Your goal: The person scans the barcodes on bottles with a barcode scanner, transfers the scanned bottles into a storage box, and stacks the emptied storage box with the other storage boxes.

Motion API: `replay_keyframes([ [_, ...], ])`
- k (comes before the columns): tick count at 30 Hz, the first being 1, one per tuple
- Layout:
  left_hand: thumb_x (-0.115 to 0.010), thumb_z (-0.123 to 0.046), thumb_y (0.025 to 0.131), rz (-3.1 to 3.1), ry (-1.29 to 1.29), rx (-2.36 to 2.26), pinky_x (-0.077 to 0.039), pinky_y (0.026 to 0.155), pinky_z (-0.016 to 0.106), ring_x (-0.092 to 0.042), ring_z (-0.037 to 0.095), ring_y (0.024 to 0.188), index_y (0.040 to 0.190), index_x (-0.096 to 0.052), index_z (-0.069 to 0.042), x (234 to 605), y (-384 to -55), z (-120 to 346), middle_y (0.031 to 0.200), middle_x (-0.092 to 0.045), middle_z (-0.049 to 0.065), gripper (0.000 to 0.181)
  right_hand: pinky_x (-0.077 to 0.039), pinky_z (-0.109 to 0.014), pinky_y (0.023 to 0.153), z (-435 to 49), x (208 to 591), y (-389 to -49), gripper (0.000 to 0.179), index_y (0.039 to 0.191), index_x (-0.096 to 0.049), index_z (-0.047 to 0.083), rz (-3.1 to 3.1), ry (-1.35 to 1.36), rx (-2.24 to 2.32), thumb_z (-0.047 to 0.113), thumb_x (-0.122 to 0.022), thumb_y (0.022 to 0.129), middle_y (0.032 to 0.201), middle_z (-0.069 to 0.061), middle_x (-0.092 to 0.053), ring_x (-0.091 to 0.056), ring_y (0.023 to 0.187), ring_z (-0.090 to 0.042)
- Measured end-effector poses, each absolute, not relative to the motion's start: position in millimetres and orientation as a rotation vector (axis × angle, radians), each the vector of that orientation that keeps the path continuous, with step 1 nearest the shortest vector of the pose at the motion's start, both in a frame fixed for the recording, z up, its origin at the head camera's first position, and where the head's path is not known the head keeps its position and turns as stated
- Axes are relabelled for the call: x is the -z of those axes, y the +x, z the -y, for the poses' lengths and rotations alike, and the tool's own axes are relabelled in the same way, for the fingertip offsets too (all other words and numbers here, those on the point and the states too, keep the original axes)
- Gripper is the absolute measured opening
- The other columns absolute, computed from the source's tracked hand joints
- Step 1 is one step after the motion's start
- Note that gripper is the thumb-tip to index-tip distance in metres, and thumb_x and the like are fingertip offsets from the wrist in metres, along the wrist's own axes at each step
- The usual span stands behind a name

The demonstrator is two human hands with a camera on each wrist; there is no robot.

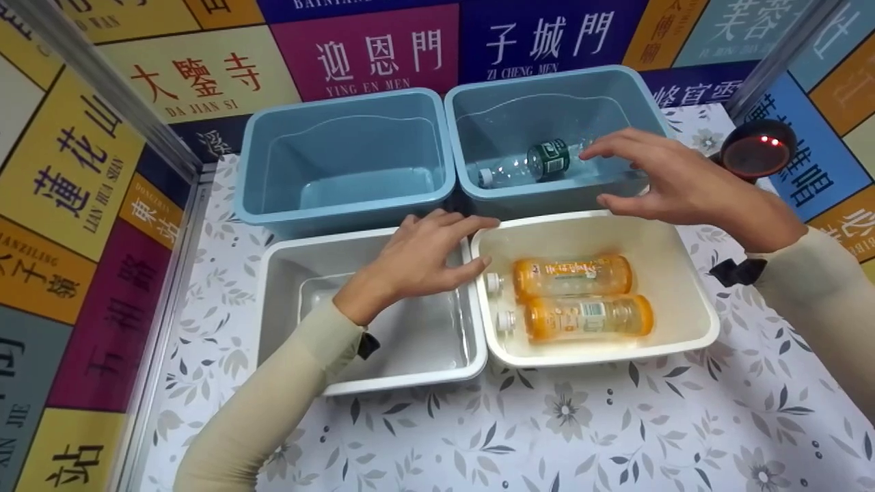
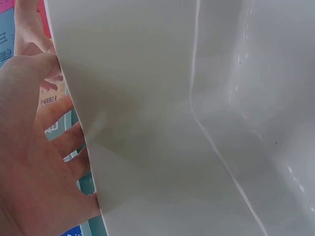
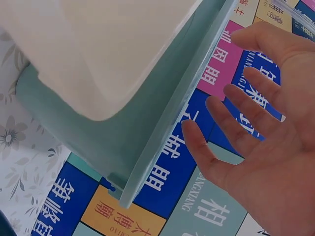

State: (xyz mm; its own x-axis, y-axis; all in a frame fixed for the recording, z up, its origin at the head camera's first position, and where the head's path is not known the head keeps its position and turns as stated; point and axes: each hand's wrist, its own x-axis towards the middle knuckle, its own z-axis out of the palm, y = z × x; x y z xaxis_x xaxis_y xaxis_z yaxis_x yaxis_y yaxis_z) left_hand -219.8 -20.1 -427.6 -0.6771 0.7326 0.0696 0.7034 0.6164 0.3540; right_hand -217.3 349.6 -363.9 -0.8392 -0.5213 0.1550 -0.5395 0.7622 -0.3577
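Note:
My left hand (image 1: 427, 256) is over the back right corner of the left white bin (image 1: 403, 342), its fingers loosely bent and spread. In the left wrist view, that hand's fingertips overlap the white bin's edge. My right hand (image 1: 677, 178) hovers over the right blue bin (image 1: 540, 83), fingers and thumb apart with nothing between them. Inside that blue bin lies a clear plastic bottle (image 1: 549, 160) with a green label and white cap. Two bottles with orange labels, a back one (image 1: 573, 277) and a front one (image 1: 589, 318), lie side by side in the right white bin (image 1: 588, 236).
A second blue bin (image 1: 355, 147) stands at the back left. Beyond my right wrist is a dark round device (image 1: 759, 149) with red lights. Leaf-patterned cloth (image 1: 567, 410) covers the table, and coloured panels (image 1: 369, 55) with Chinese writing rise behind the bins.

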Motion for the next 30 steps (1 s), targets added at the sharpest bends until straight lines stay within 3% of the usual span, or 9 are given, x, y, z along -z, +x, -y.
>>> replay_keyframes([
  [16,-0.046,-0.065,0.095,-2.764,1.225,-0.546,-0.041,0.086,0.042,-0.052,0.012,0.12,0.147,-0.042,-0.049,428,-220,20,0.135,-0.061,-0.011,0.055,-0.048,-0.059,0.098,-339,365,-210,0.058,0.14,-0.056,0.028,2.925,0.938,-0.664,0.028,-0.078,0.087,0.143,0.001,-0.055,-0.052,0.13,-0.025],
  [26,-0.046,-0.065,0.095,-2.765,1.225,-0.541,-0.04,0.085,0.041,-0.052,0.012,0.12,0.147,-0.041,-0.05,428,-219,20,0.135,-0.061,-0.012,0.055,-0.054,-0.054,0.085,-338,370,-206,0.054,0.139,-0.057,0.027,2.943,0.957,-0.705,0.029,-0.077,0.089,0.141,0.004,-0.055,-0.056,0.124,-0.024],
  [30,-0.046,-0.065,0.095,-2.762,1.215,-0.541,-0.04,0.085,0.041,-0.052,0.012,0.12,0.147,-0.041,-0.05,428,-219,20,0.135,-0.061,-0.012,0.055,-0.054,-0.053,0.087,-338,372,-205,0.054,0.139,-0.057,0.026,2.936,0.976,-0.701,0.03,-0.076,0.089,0.141,0.004,-0.055,-0.057,0.124,-0.024],
])
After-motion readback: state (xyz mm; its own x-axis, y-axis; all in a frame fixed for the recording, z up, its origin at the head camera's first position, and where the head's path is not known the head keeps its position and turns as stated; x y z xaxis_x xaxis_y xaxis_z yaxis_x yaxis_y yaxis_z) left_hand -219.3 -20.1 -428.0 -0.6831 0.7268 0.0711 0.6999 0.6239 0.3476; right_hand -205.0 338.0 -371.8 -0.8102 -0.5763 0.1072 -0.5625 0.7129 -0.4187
